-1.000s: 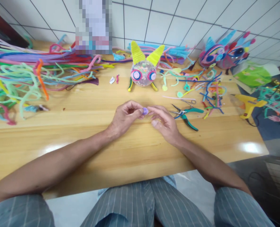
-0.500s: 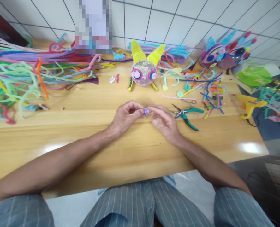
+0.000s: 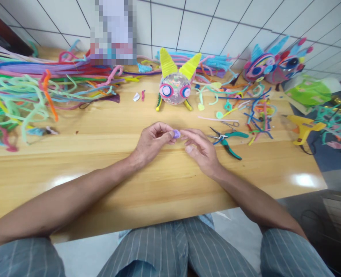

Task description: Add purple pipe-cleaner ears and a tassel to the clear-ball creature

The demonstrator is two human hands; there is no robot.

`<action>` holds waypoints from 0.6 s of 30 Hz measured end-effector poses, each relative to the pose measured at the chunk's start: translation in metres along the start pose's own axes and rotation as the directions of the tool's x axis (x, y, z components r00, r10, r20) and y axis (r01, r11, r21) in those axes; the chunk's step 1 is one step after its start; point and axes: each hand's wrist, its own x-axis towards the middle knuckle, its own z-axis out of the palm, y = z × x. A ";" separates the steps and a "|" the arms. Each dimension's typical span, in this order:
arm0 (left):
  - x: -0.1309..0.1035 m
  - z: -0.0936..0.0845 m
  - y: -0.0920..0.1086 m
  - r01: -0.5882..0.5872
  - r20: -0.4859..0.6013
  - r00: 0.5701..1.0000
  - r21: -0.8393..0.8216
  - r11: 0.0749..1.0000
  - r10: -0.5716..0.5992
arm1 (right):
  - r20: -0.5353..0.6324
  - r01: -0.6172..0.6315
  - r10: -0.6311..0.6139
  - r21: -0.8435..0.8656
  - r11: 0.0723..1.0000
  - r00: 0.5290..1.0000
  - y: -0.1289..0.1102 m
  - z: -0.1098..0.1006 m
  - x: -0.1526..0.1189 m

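Between the thumb and fingers of my left hand (image 3: 155,141) is a small purple pipe cleaner coil (image 3: 176,134). My right hand (image 3: 201,151) is just right of the coil, its fingers apart and partly bent, the index fingertip close to the coil's edge. Whether that fingertip touches it I cannot tell. Beyond both hands stands a clear ball-shaped figure (image 3: 176,100) with yellow ears, round coiled eyes and small yellow-tipped legs. To the right of my right hand lie green-handled pliers (image 3: 230,145), jaws apart.
Loose pipe cleaners (image 3: 20,92) cover the back left of the wooden table (image 3: 101,132). Cut pieces (image 3: 262,115) are scattered at the right, near a yellow glue gun (image 3: 304,129). Two more decorated figures (image 3: 259,68) stand at the back right, by a green bag (image 3: 308,92).
My left hand has shifted very slightly left with the purple coil, widening the space to my right fingertips. The right hand has hardly moved.
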 end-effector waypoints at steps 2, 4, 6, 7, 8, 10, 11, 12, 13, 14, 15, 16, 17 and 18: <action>0.000 0.000 0.000 -0.002 -0.007 1.000 0.000 1.000 0.002 | 0.004 0.024 -0.024 0.011 1.000 1.000 0.001 0.000 0.000; 0.000 0.000 0.000 -0.003 -0.012 1.000 0.004 1.000 0.003 | 0.010 0.030 -0.030 0.006 1.000 1.000 0.002 0.000 0.000; 0.000 0.000 0.000 -0.002 -0.009 1.000 0.008 1.000 0.002 | 0.017 0.019 -0.019 -0.009 1.000 1.000 0.002 0.000 0.000; 0.000 0.000 0.000 -0.003 -0.005 1.000 0.010 1.000 0.003 | 0.018 0.012 -0.012 -0.014 1.000 1.000 0.002 0.000 0.000; 0.000 0.000 0.000 -0.004 0.000 1.000 0.011 1.000 0.004 | 0.017 0.008 -0.008 -0.017 1.000 1.000 0.002 0.000 0.000; 0.000 0.000 0.000 -0.008 0.008 1.000 0.016 1.000 0.008 | 0.014 0.005 -0.005 -0.020 1.000 1.000 0.002 0.000 0.000; 0.000 0.000 0.001 -0.010 0.011 1.000 0.018 1.000 0.010 | 0.012 0.006 -0.006 -0.022 1.000 1.000 0.002 0.000 0.000; 0.000 0.000 0.001 -0.010 0.013 1.000 0.020 1.000 0.010 | 0.009 0.007 -0.007 -0.023 1.000 1.000 0.002 0.000 0.000; 0.000 0.000 0.001 -0.009 0.015 1.000 0.021 1.000 0.009 | 0.008 0.011 -0.011 -0.023 1.000 1.000 0.002 0.000 0.000; 0.000 0.000 0.001 -0.007 0.016 1.000 0.022 1.000 0.006 | 0.008 0.015 -0.015 -0.020 1.000 1.000 0.002 0.000 0.000; 0.000 0.000 0.000 -0.005 0.016 1.000 0.022 1.000 0.005 | 0.008 0.018 -0.018 -0.016 1.000 1.000 0.002 0.000 0.000; 0.000 0.001 0.000 -0.004 0.017 1.000 0.022 1.000 0.004 | 0.008 0.019 -0.019 -0.013 1.000 1.000 0.001 0.000 0.000; 0.000 0.001 0.000 -0.005 0.018 1.000 0.022 1.000 0.004 | 0.010 0.016 -0.016 -0.015 1.000 1.000 0.001 0.000 0.000; 0.000 0.001 0.000 -0.006 0.019 1.000 0.023 1.000 0.006 | 0.014 0.010 -0.009 -0.022 1.000 1.000 0.001 -0.001 0.001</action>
